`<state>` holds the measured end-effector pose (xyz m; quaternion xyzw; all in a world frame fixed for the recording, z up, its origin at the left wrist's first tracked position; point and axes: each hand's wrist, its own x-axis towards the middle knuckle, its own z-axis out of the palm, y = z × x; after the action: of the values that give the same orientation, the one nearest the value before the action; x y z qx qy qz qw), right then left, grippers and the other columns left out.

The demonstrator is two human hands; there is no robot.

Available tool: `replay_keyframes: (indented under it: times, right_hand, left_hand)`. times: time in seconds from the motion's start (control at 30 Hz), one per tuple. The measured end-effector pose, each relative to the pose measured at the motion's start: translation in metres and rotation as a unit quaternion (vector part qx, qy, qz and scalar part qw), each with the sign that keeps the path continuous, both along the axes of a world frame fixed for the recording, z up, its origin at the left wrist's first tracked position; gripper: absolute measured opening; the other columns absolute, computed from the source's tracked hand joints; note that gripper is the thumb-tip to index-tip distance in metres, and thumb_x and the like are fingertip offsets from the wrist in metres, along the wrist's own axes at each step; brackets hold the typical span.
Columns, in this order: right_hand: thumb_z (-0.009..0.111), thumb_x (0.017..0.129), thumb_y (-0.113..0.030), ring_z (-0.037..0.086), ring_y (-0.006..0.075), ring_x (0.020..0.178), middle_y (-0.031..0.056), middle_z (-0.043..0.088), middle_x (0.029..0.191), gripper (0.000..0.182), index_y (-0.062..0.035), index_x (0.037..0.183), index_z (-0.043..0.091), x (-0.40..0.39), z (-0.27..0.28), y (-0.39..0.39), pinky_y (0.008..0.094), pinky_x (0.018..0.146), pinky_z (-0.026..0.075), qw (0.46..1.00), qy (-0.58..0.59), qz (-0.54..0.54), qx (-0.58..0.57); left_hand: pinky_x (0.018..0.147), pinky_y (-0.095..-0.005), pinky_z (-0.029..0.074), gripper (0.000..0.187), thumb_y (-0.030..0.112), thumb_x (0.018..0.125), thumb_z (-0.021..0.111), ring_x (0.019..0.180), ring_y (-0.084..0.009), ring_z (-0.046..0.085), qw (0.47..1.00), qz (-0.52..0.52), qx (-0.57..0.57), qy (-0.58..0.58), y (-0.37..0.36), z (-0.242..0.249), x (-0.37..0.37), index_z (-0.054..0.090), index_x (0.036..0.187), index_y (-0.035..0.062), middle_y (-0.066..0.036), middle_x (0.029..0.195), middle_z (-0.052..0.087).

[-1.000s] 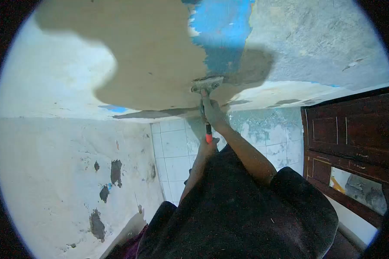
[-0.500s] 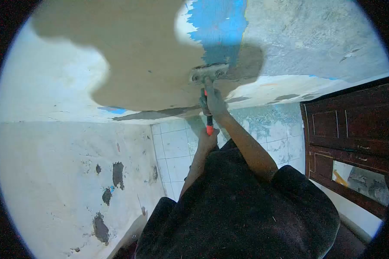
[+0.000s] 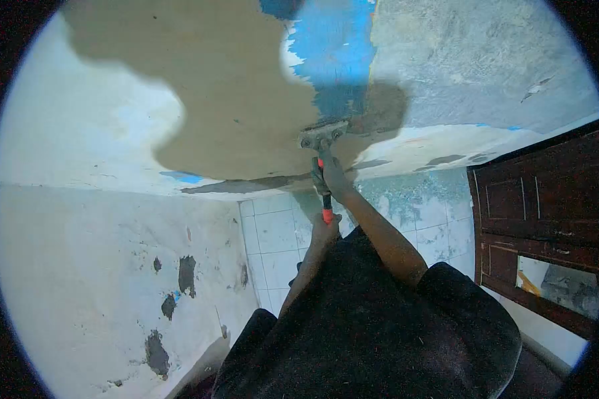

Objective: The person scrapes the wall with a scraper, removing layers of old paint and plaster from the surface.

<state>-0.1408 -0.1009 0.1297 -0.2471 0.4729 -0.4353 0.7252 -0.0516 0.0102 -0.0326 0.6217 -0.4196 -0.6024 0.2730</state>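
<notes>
A long-handled scraper (image 3: 324,135) with a wide, dusty metal head rests against the wall, at the lower end of a strip of blue paint (image 3: 333,50). My right hand (image 3: 333,178) is closed round the upper part of its red and black handle, close below the head. Lower down, my left hand (image 3: 325,227) grips the red end of the same handle. Both hands look dusty. The blade's edge meets the wall where the blue ends, in the shadow cast over the surface.
Bare grey wall (image 3: 459,60) lies right of the blue strip. On the left, a side wall (image 3: 93,266) has several dark chipped patches. Whitish dust covers the floor tiles (image 3: 276,233) below. A dark brown wooden cabinet or door (image 3: 539,199) stands at the right.
The scraper head has slid a little down the wall, toward my body, and both hands have moved with it. My view has shifted slightly too. The grip is the same.
</notes>
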Motion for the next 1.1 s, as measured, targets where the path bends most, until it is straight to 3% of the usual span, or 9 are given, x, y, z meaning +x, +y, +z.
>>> replay_keyframes:
  times: [0.07, 0.2, 0.33, 0.57, 0.7, 0.77, 0.87, 1.0, 1.1]
  right_hand:
    - [0.031, 0.087, -0.062, 0.027, 0.0092, 0.031, -0.0034, 0.029, 0.041, 0.058, -0.0144, 0.055, 0.037, 0.002, -0.006, 0.003, 0.0259, 0.031, 0.021, 0.999, -0.044, -0.006, 0.000]
    - [0.030, 0.086, -0.064, 0.026, 0.0094, 0.031, -0.0036, 0.028, 0.041, 0.059, -0.0144, 0.054, 0.035, 0.003, -0.009, -0.006, 0.0256, 0.031, 0.022, 0.999, 0.012, -0.020, -0.046]
    - [0.029, 0.083, -0.069, 0.024, 0.0091, 0.032, -0.0038, 0.027, 0.041, 0.061, -0.0154, 0.053, 0.033, 0.002, -0.022, 0.003, 0.0248, 0.032, 0.021, 1.000, 0.007, 0.009, -0.028]
    - [0.028, 0.082, -0.071, 0.022, 0.0086, 0.031, -0.0041, 0.026, 0.041, 0.063, -0.0155, 0.053, 0.034, -0.002, -0.011, -0.001, 0.0247, 0.032, 0.019, 1.000, 0.031, 0.004, -0.005]
    - [0.029, 0.081, -0.072, 0.022, 0.0088, 0.031, -0.0039, 0.026, 0.042, 0.063, -0.0152, 0.054, 0.035, 0.000, -0.006, 0.000, 0.0248, 0.031, 0.019, 1.000, -0.002, 0.006, 0.004]
    - [0.029, 0.081, -0.071, 0.023, 0.0089, 0.031, -0.0040, 0.028, 0.042, 0.062, -0.0153, 0.055, 0.036, 0.000, -0.016, -0.001, 0.0248, 0.031, 0.019, 1.000, 0.022, -0.016, 0.002]
    - [0.027, 0.083, -0.069, 0.024, 0.0090, 0.031, -0.0039, 0.028, 0.042, 0.061, -0.0156, 0.055, 0.035, 0.001, -0.017, 0.004, 0.0250, 0.031, 0.019, 1.000, -0.022, -0.004, -0.017]
    - [0.026, 0.084, -0.067, 0.022, 0.0087, 0.031, -0.0037, 0.027, 0.041, 0.060, -0.0154, 0.054, 0.033, 0.000, -0.002, -0.002, 0.0256, 0.031, 0.019, 0.999, 0.005, 0.009, -0.044]
    - [0.027, 0.083, -0.070, 0.021, 0.0084, 0.031, -0.0036, 0.026, 0.041, 0.062, -0.0151, 0.054, 0.033, 0.000, -0.009, 0.002, 0.0249, 0.031, 0.019, 1.000, -0.011, -0.002, -0.024]
  left_hand:
    - [0.051, -0.0340, 0.041, 0.028, 0.026, 0.075, 0.063, 0.054, -0.0172, 0.052, 0.996, 0.086, 0.008, 0.036, 0.010, -0.025, 0.002, 0.052, 0.079, 0.0011, -0.005, 0.062, 0.054]
    - [0.051, -0.0340, 0.041, 0.029, 0.026, 0.075, 0.064, 0.055, -0.0189, 0.052, 0.998, 0.042, -0.048, -0.005, -0.001, -0.041, 0.004, 0.051, 0.081, 0.0007, -0.006, 0.066, 0.053]
    - [0.044, -0.0310, 0.039, 0.023, 0.019, 0.077, 0.062, 0.046, -0.0144, 0.049, 0.998, 0.043, 0.034, 0.043, 0.004, 0.038, -0.004, 0.049, 0.069, 0.0025, -0.002, 0.052, 0.047]
    - [0.043, -0.0313, 0.036, 0.022, 0.020, 0.076, 0.061, 0.044, -0.0139, 0.047, 0.994, 0.065, -0.003, 0.085, 0.006, 0.045, -0.009, 0.050, 0.067, 0.0031, -0.003, 0.051, 0.048]
    - [0.044, -0.0308, 0.037, 0.024, 0.022, 0.075, 0.061, 0.046, -0.0140, 0.049, 0.996, 0.069, -0.050, -0.024, 0.006, 0.008, -0.003, 0.051, 0.067, 0.0026, -0.003, 0.053, 0.049]
    - [0.045, -0.0318, 0.037, 0.024, 0.022, 0.075, 0.062, 0.047, -0.0143, 0.049, 0.993, 0.103, -0.037, 0.038, 0.010, -0.008, -0.006, 0.051, 0.068, 0.0017, -0.004, 0.054, 0.050]
    - [0.047, -0.0339, 0.038, 0.025, 0.022, 0.074, 0.062, 0.049, -0.0144, 0.048, 0.998, 0.053, 0.013, -0.011, 0.011, 0.025, -0.002, 0.053, 0.069, -0.0004, -0.005, 0.054, 0.050]
    - [0.045, -0.0324, 0.037, 0.025, 0.021, 0.074, 0.063, 0.048, -0.0142, 0.047, 0.995, 0.055, -0.076, 0.015, -0.007, 0.035, -0.005, 0.052, 0.064, 0.0007, -0.003, 0.051, 0.048]
    - [0.047, -0.0337, 0.038, 0.026, 0.022, 0.073, 0.063, 0.047, -0.0170, 0.049, 0.997, 0.063, 0.010, 0.030, -0.001, 0.046, -0.006, 0.053, 0.065, -0.0004, -0.004, 0.051, 0.049]
